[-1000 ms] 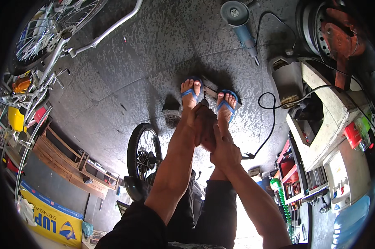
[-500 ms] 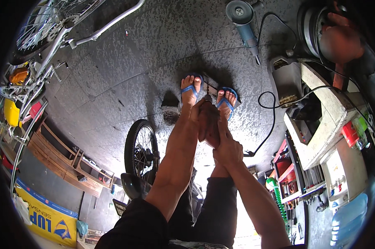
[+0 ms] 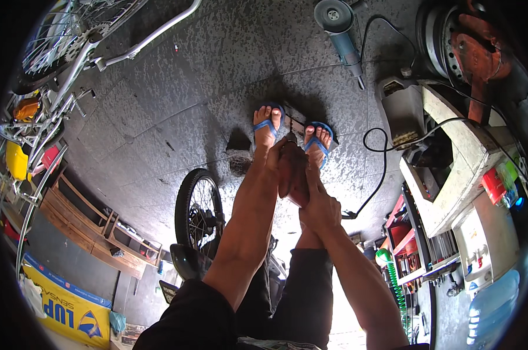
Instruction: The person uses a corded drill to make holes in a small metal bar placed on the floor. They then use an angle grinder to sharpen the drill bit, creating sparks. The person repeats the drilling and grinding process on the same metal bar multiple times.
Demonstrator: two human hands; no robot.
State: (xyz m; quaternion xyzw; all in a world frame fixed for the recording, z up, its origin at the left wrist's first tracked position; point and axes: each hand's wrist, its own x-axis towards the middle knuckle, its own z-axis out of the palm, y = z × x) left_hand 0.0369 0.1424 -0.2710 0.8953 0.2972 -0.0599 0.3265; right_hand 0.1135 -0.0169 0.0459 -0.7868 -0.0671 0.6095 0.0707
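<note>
Both my hands are closed on a reddish-brown power drill (image 3: 293, 173), pointed down and away toward the floor between my feet. My left hand (image 3: 275, 156) wraps its front part, close to the chuck. Around the rear handle is my right hand (image 3: 322, 210); the trigger is hidden under the fingers. The bit extends toward a narrow flat piece (image 3: 297, 119) lying between my two blue flip-flops, its ends partly covered by my feet. Whether the bit is touching that piece I cannot tell.
An angle grinder (image 3: 342, 44) with a cord lies on the floor ahead. To the right stand a worn white stand (image 3: 459, 175) and a tool rack (image 3: 418, 239). A rough block (image 3: 239, 161) and a wheel (image 3: 197, 207) are at my left; bicycles (image 3: 71, 64) lean farther left.
The view has shifted very slightly. Both hands keep their grip on the drill, and its position between my feet looks nearly the same.
</note>
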